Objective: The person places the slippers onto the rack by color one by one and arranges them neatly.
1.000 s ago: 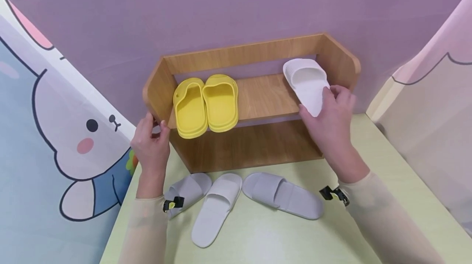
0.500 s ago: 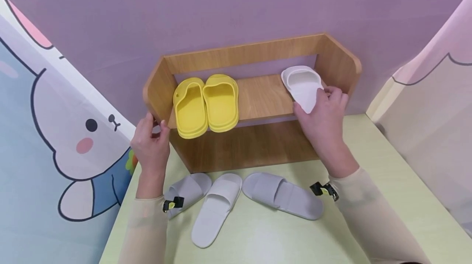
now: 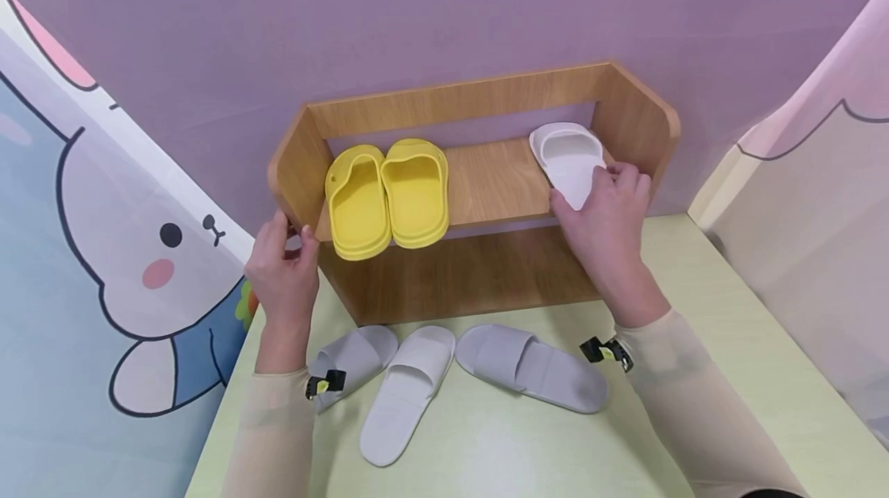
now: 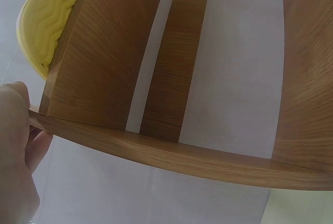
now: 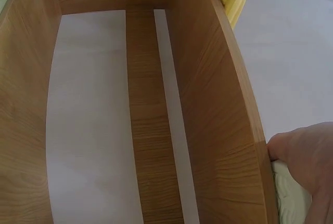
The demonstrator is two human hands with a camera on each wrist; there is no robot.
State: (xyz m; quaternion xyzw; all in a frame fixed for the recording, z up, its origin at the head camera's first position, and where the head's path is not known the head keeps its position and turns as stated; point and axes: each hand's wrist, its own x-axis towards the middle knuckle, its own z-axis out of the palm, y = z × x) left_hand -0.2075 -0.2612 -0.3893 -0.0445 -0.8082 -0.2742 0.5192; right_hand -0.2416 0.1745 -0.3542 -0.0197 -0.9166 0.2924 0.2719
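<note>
My left hand (image 3: 283, 282) grips the front edge of the left side panel (image 3: 295, 170) of a wooden shoe rack; in the left wrist view its fingers (image 4: 39, 148) curl around that panel edge. On the right of the upper shelf (image 3: 496, 181) lies a white slipper (image 3: 568, 162), toe towards the back. My right hand (image 3: 611, 235) pinches its heel end between thumb and fingers. Seen from below in the right wrist view, the slipper's patterned sole (image 5: 291, 195) juts past the shelf edge. A pair of yellow clogs (image 3: 357, 208) stands side by side on the shelf's left.
Before the rack on the pale green table (image 3: 500, 452) lie a grey slipper (image 3: 357, 359) partly behind my left wrist, a white slipper (image 3: 408, 398), and another grey slipper (image 3: 531, 367) turned sideways. A purple backdrop (image 3: 451, 11) rises behind the rack.
My right hand has moved slightly left with the white slipper, whose toe has come down and forward on the shelf. In the last half second it barely moves. My left hand stays put.
</note>
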